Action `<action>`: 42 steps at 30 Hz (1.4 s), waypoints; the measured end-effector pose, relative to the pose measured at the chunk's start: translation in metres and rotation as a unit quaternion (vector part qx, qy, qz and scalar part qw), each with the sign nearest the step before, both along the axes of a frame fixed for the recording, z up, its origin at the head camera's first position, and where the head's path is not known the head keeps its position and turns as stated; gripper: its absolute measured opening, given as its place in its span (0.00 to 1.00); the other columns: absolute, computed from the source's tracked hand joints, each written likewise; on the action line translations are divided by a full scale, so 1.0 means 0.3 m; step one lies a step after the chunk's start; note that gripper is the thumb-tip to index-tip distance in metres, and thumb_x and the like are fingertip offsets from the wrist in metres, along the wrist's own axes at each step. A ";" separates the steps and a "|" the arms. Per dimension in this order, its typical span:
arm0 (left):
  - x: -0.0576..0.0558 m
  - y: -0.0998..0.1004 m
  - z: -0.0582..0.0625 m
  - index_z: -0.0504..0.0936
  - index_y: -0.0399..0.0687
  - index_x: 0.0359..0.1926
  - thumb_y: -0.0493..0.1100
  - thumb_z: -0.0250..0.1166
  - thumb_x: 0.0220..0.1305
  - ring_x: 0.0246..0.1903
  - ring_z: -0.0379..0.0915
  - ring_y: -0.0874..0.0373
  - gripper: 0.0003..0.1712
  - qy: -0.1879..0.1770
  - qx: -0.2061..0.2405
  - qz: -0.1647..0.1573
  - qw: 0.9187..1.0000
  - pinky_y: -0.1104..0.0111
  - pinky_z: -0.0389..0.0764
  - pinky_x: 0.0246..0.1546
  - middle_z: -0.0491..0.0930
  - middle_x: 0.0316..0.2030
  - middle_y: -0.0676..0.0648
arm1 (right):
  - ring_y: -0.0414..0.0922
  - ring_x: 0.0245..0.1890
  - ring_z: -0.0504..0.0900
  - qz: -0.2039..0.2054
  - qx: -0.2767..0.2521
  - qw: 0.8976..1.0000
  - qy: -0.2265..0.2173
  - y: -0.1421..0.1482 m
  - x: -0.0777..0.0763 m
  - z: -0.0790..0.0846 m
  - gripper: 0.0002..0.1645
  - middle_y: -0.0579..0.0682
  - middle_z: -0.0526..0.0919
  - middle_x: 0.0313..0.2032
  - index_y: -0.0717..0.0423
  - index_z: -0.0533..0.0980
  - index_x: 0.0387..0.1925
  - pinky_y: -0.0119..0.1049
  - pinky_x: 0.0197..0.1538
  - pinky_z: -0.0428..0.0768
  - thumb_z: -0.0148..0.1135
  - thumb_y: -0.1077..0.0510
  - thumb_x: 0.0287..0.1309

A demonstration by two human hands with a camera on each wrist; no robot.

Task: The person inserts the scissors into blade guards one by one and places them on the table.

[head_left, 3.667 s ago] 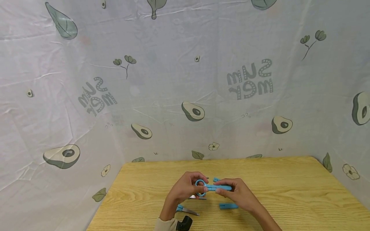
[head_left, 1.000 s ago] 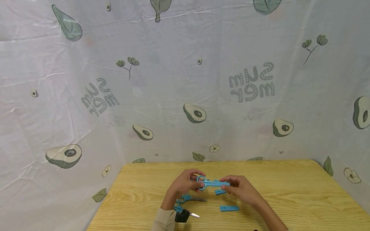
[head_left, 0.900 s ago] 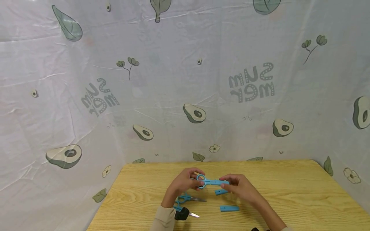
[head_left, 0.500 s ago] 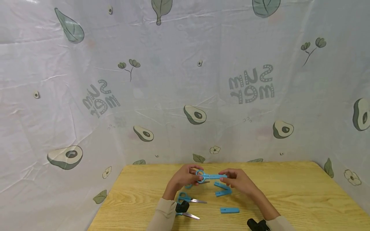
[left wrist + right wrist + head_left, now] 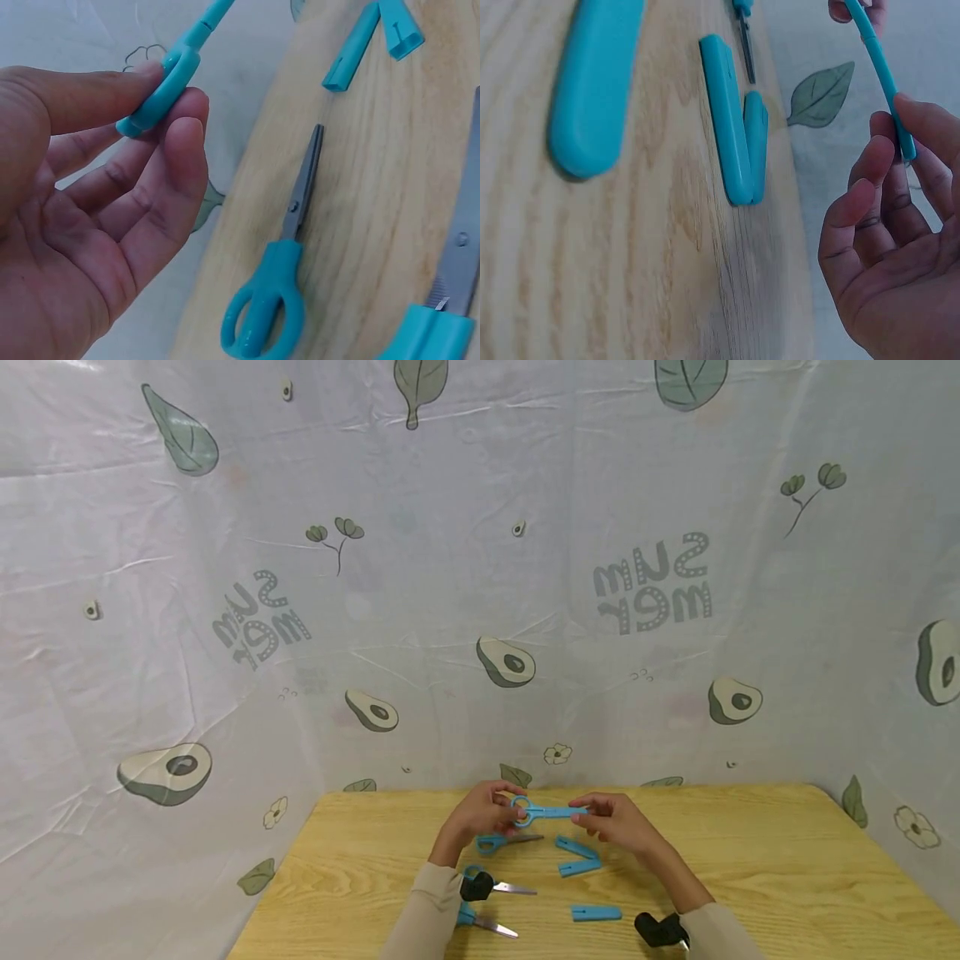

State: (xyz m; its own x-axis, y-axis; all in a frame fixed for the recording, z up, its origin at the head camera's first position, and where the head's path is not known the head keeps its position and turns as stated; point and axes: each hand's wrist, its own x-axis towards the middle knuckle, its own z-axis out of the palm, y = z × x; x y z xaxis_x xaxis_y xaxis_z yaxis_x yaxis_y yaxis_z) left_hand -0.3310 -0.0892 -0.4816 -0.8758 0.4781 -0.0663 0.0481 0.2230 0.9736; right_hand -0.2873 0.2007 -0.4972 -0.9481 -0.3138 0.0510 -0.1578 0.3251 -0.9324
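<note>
Both hands hold one pair of light-blue scissors [image 5: 529, 812] level above the table, its blades covered by a blue sheath [image 5: 558, 812]. My left hand [image 5: 480, 812] pinches the finger rings between thumb and fingers. At the other end, my right hand [image 5: 621, 822] pinches the sheath's tip. In the left wrist view, the thumb of my left hand [image 5: 97, 180] presses on the handle [image 5: 161, 94]. The right wrist view has the sheath end [image 5: 901, 139] between thumb and fingers of my right hand [image 5: 900, 225].
Below lie three bare-bladed scissors: far [image 5: 491, 843], middle [image 5: 513, 888] and near [image 5: 495, 927]. To their right are two sheaths forming a V, one upper [image 5: 576, 847] and one lower [image 5: 579, 867], and a third sheath [image 5: 596, 913] nearer. A patterned curtain [image 5: 420, 610] surrounds the wooden table [image 5: 750, 860].
Both hands have risen and moved away toward the table's far side with the sheathed scissors. The far scissors and the V of sheaths, earlier mostly covered by the hands, now show.
</note>
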 end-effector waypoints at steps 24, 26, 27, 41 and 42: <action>-0.099 0.020 -0.007 0.81 0.34 0.63 0.34 0.70 0.72 0.41 0.89 0.30 0.21 0.017 -0.025 0.019 0.999 0.56 0.92 0.36 0.91 0.38 0.38 | 0.51 0.41 0.84 -0.041 -0.003 0.998 -0.041 0.001 -0.110 0.003 0.27 0.60 0.89 0.51 0.65 0.79 0.66 0.40 0.38 0.82 0.67 0.52 0.75; -0.102 0.019 -0.005 0.82 0.34 0.63 0.35 0.70 0.72 0.41 0.89 0.30 0.21 0.019 -0.027 0.021 0.999 0.53 0.92 0.38 0.91 0.39 0.37 | 0.51 0.42 0.84 -0.043 -0.003 0.998 -0.043 -0.002 -0.113 0.004 0.27 0.61 0.89 0.52 0.65 0.78 0.66 0.40 0.38 0.82 0.67 0.52 0.75; -0.104 0.018 -0.005 0.82 0.34 0.63 0.35 0.70 0.72 0.41 0.89 0.30 0.21 0.021 -0.028 0.022 0.999 0.52 0.92 0.39 0.91 0.40 0.36 | 0.51 0.41 0.84 -0.043 -0.004 0.998 -0.043 -0.002 -0.116 0.003 0.28 0.61 0.89 0.52 0.66 0.78 0.66 0.40 0.38 0.82 0.67 0.53 0.75; -0.124 0.019 -0.010 0.82 0.34 0.62 0.35 0.69 0.73 0.39 0.89 0.32 0.19 0.026 -0.035 0.034 0.998 0.53 0.92 0.39 0.91 0.41 0.35 | 0.47 0.35 0.82 -0.050 -0.009 0.998 -0.044 -0.006 -0.138 -0.012 0.26 0.58 0.90 0.46 0.67 0.79 0.66 0.35 0.32 0.77 0.67 0.55 0.75; -0.125 0.018 -0.010 0.82 0.34 0.61 0.35 0.69 0.73 0.38 0.89 0.33 0.19 0.025 -0.035 0.035 0.998 0.53 0.92 0.39 0.91 0.41 0.35 | 0.47 0.34 0.82 -0.052 -0.008 0.998 -0.045 -0.007 -0.138 -0.011 0.26 0.59 0.90 0.46 0.66 0.79 0.66 0.35 0.32 0.77 0.67 0.55 0.74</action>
State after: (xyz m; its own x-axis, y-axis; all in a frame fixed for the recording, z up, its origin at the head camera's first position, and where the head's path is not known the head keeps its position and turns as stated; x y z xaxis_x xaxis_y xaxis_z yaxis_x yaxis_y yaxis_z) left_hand -0.3686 -0.0838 -0.4845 -0.9098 0.4118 -0.0522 0.0791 0.2954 0.9521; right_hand -0.3288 0.1986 -0.5005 -0.9764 -0.2135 -0.0320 -0.0391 0.3208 -0.9463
